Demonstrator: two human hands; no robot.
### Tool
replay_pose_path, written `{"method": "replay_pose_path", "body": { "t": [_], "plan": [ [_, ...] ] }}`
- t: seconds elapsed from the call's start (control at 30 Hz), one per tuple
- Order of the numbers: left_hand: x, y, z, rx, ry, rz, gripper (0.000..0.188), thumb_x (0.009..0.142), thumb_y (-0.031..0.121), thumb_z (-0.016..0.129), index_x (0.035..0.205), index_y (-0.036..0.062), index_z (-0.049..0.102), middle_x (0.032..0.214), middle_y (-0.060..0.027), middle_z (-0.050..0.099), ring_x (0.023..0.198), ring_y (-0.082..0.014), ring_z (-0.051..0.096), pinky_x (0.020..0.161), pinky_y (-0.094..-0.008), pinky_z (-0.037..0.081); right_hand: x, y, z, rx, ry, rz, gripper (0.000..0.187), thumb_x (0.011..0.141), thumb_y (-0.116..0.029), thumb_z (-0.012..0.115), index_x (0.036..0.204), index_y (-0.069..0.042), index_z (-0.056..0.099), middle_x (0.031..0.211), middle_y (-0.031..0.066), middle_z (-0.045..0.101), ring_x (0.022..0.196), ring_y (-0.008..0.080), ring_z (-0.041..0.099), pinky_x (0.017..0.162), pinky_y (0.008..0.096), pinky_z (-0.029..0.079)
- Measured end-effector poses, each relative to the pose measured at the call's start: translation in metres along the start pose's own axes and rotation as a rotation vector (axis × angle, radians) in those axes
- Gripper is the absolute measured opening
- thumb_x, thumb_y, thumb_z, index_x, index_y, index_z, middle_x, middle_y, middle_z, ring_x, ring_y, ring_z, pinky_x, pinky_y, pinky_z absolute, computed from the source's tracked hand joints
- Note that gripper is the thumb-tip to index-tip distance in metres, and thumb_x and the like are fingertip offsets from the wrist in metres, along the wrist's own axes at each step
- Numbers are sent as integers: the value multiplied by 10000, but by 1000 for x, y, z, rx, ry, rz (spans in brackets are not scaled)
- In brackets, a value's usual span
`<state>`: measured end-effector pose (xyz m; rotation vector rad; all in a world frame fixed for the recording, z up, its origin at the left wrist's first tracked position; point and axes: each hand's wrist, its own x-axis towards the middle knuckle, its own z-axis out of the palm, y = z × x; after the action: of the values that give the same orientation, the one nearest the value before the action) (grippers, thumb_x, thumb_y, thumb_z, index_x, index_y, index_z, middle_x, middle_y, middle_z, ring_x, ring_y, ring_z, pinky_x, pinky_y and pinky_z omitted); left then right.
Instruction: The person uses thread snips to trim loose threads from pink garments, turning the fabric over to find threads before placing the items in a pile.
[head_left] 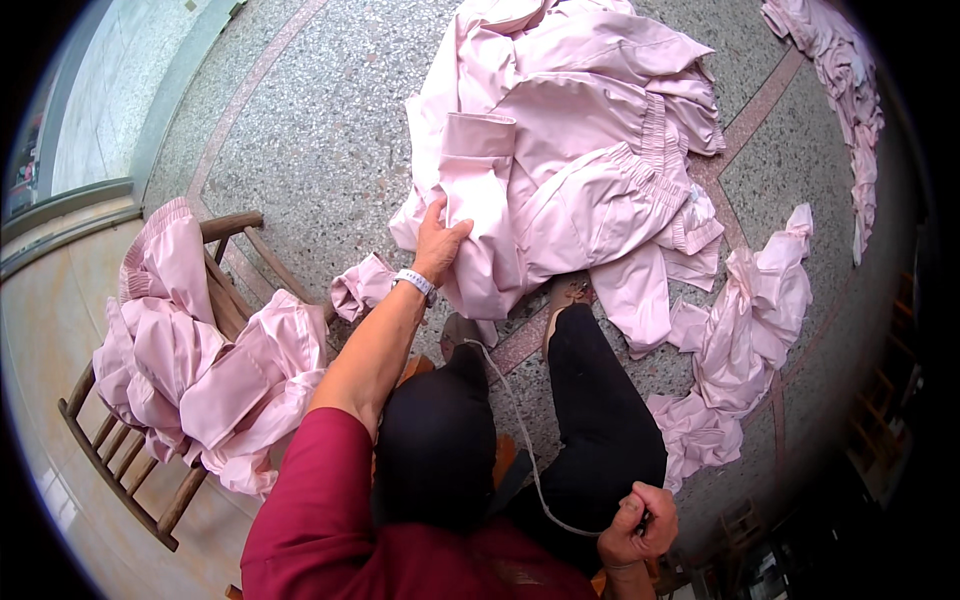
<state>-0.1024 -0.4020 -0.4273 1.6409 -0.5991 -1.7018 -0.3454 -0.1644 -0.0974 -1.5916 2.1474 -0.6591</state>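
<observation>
In front of me a large heap of pale pink garments (590, 110) lies on the floor, some with gathered elastic edges. My left hand (440, 248) reaches forward to its near left side, thumb and fingers closed on a pink garment (485, 235); its fingertips are partly hidden by cloth. Beside my right knee, my right hand (640, 525) is curled into a fist, away from the heap. Something small and dark shows between its fingers, too little to name. A thin pale cord (532, 460) runs from near my left knee across my lap to that hand.
At left, a wooden chair (120, 462) carries more pink garments (215, 370). A small pink bundle (362, 286) lies near my left forearm. Crumpled pink cloth (745, 330) spreads on the speckled floor (300, 130) at right, with another pile (835, 80) at far right.
</observation>
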Motion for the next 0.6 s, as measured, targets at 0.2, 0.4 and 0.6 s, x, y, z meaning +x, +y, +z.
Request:
{"method": "replay_pose_path", "body": {
  "t": [0.2,0.4,0.6],
  "plan": [
    [-32,24,28,438,-332,285,556,823,35,493,1378,66,528,986,-102,654,880,-141,621,814,-283,523,-2,2,0,7,-3,-6,110,883,-32,560,967,10,617,720,94,589,524,155,534,495,280,407],
    [-80,36,61,898,-1273,316,442,849,203,724,1278,137,638,1098,-127,579,1066,-253,567,967,-353,453,0,0,2,2,8,-8,112,870,-24,557,956,10,620,711,95,584,519,157,529,491,286,400],
    [-21,-8,-5,814,-494,16,472,854,327,719,1140,-37,633,1068,-154,646,910,-243,649,815,-323,517,-2,2,-1,-11,9,-10,100,870,-34,558,940,3,619,690,89,576,513,164,531,485,291,390]
  ]
}}
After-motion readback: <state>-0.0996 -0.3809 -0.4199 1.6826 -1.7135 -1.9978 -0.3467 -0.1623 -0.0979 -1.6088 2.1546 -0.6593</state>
